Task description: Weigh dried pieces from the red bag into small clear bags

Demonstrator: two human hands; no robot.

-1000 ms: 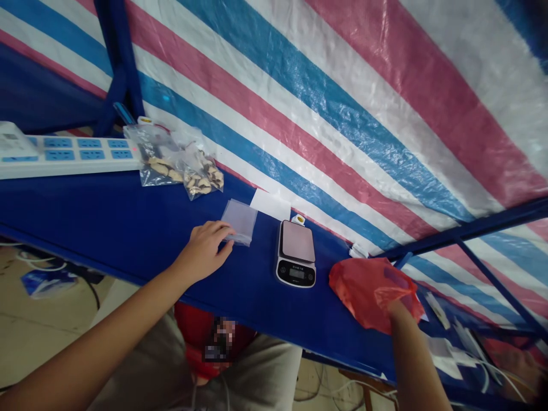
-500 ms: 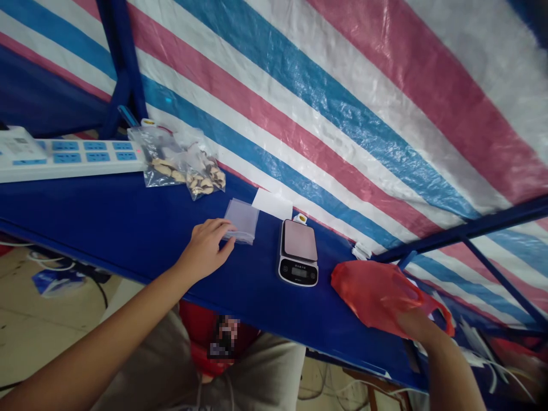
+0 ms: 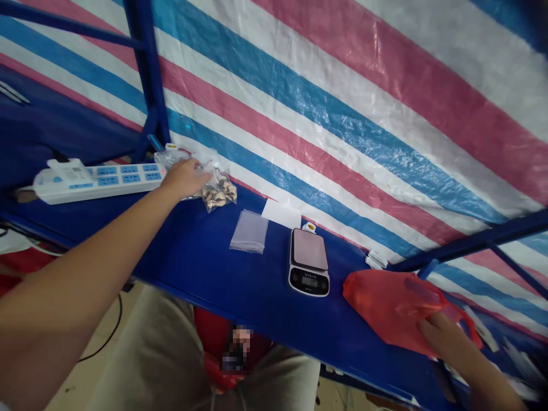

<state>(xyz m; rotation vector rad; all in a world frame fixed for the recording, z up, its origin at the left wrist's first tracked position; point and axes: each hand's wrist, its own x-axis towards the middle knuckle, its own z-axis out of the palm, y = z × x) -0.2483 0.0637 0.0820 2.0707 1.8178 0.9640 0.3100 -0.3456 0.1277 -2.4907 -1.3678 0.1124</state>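
Observation:
My left hand (image 3: pixel 185 176) reaches over two clear plastic bags of dried mushroom slices (image 3: pixel 219 194) at the back left. Its thumb and forefinger are apart over the crumpled plastic, and the hand covers part of the left bag. On the right, my right hand (image 3: pixel 434 330) grips the edge of a red plastic bag (image 3: pixel 385 302); its fingertips are partly hidden by the film. Between the hands lie a stack of flat clear zip bags (image 3: pixel 250 231) and a small digital kitchen scale (image 3: pixel 309 251) with a bare platform.
A white power strip (image 3: pixel 115 181) runs along the back left. White paper (image 3: pixel 281 213) lies behind the zip bags, and a small white object (image 3: pixel 377 260) sits near the striped sheet (image 3: pixel 299 137). The blue table's (image 3: pixel 257 297) front edge is close to my lap.
My left hand has left the zip bag stack and moved up and left onto the mushroom bags. My right hand still holds the red bag. The view has shifted leftward.

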